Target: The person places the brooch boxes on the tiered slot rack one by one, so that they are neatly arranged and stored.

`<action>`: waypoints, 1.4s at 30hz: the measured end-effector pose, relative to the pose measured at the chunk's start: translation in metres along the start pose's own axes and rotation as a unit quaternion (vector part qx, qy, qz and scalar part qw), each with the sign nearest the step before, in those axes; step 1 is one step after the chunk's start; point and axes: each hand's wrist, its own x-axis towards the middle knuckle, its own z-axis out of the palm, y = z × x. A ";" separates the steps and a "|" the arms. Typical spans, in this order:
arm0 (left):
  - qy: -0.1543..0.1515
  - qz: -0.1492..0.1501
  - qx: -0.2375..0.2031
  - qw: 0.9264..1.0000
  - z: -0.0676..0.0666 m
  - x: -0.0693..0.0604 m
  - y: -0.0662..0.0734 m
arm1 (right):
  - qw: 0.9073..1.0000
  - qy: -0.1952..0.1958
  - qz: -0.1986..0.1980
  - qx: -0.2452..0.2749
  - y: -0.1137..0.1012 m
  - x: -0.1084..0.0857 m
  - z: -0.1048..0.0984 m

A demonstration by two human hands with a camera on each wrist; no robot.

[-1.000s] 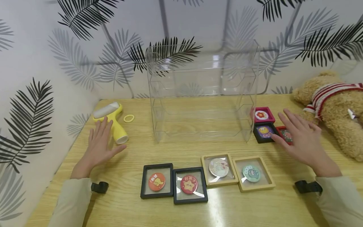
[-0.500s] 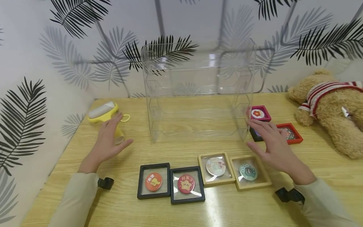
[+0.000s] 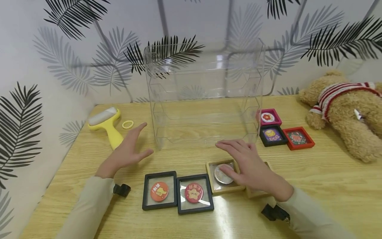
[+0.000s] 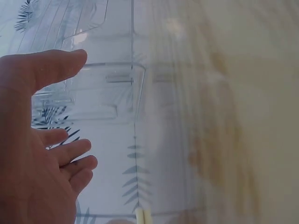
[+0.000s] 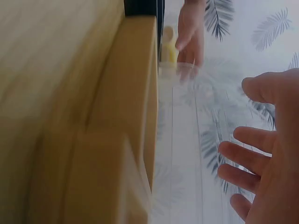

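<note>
My left hand (image 3: 124,153) hovers near the handle of a yellow lint roller (image 3: 111,130), thumb apart from its fingers, holding nothing. Over two wood-coloured frames, my right hand (image 3: 249,167) hangs with fingers spread and holds nothing. One wood-coloured frame (image 3: 219,190) has a pale round badge inside; the other is mostly hidden under the right hand. To their left lie a black frame (image 3: 145,191) with an orange badge and a second black frame (image 3: 195,209) with a red star badge. Behind the hands stands a clear acrylic rack (image 3: 158,113), also seen in the left wrist view.
Right of the rack lie a pink frame (image 3: 277,116), a small black frame (image 3: 265,142) and a red frame (image 3: 310,143). A teddy bear (image 3: 347,116) in a striped top lies at the far right. A yellow ring (image 3: 127,124) rests beside the lint roller.
My right hand has moved left from the small frames to above the wood-coloured frames. The left hand has shifted right, off the lint roller's head. The frames have stayed put.
</note>
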 end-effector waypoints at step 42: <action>0.002 -0.005 -0.264 0.964 0.040 0.038 -0.015 | 0.957 -0.274 0.040 0.092 -0.094 0.048 0.080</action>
